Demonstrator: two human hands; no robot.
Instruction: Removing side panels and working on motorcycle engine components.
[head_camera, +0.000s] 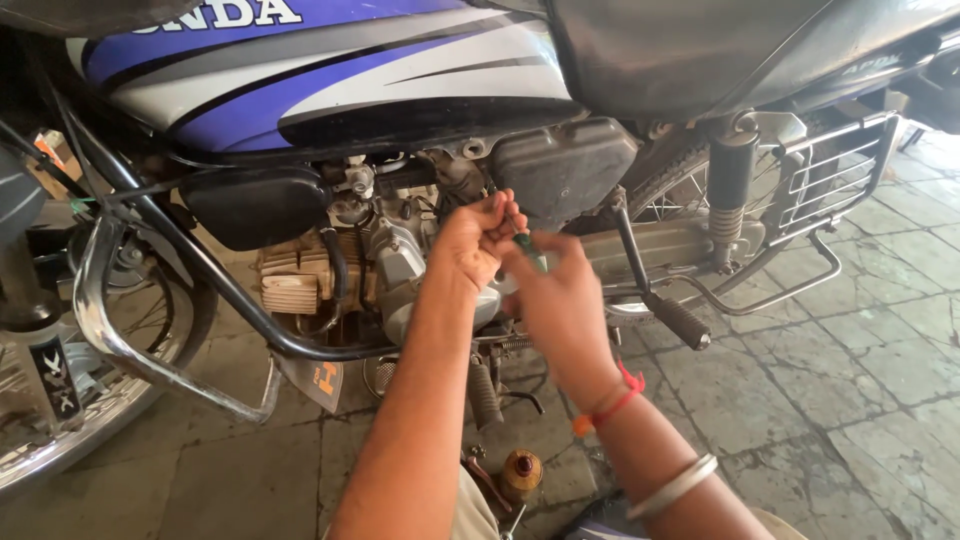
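Nearest me, on the stone floor (850, 400) just below my forearms: a small brass-coloured bottle (521, 474) standing upright, with a red-handled tool (483, 478) lying just beside it, both close under the work so I can reach them.

My right hand (560, 310) is raised in front of the engine. Its fingers are closed around a green-handled screwdriver (530, 250), the handle poking out above my knuckles, the shaft angled up toward the carburettor area. A red thread and a metal bangle sit on that wrist.

My left hand (470, 245) is just above and touching the right, fingers curled together in a pinch near the tool's tip. I judge it steadies the tip or a small part there; what it pinches is hidden by the fingers.

Behind both hands: the engine (390, 270) of the motorcycle, finned cylinder on the left, black side cover (565, 170) on the right. Above, the blue and white fuel tank (300, 70). A chrome crash guard (110, 330) curves round the left edge of the bike; the rear shock (730, 180) stands at the right.
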